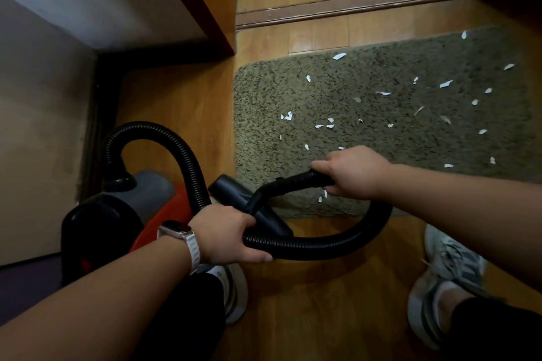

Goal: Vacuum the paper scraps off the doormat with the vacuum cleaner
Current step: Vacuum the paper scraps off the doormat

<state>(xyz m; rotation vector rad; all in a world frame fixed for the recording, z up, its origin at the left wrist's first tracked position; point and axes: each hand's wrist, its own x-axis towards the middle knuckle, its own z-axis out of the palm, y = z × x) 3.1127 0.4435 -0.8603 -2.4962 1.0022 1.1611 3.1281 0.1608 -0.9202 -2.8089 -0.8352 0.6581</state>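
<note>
A wooden floor [181,102] carries a green shaggy doormat [366,155]. Left of the mat stands the vacuum cleaner [117,214] — red and black — its ribbed black hose [322,246] arching up and then looping in front of the person. The left hand [225,234] has its fingers curled round the hose. The right hand [352,173] has its fingers clamped on the curved handle [287,184]. The nozzle [234,193] sits at the mat's near left corner. White paper scraps [339,56] lie scattered over the mat — none touching the nozzle.
</note>
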